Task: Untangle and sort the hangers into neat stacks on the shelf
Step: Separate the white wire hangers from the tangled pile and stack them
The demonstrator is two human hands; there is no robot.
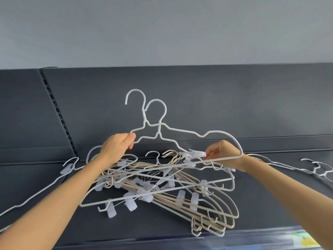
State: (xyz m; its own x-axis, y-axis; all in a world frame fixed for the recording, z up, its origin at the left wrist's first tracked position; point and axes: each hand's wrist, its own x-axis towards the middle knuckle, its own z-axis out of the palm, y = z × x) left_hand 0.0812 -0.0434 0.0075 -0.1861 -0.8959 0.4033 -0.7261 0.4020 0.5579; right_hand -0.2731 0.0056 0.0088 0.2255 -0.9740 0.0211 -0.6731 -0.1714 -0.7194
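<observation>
Two white hangers held up over the pile. Left hand fingers pinch their left shoulder; right hand fingers pinch a clip snagged on the lower bar. Bars run left-right btwn hands. Shelf below; sorted hangers far right.
</observation>
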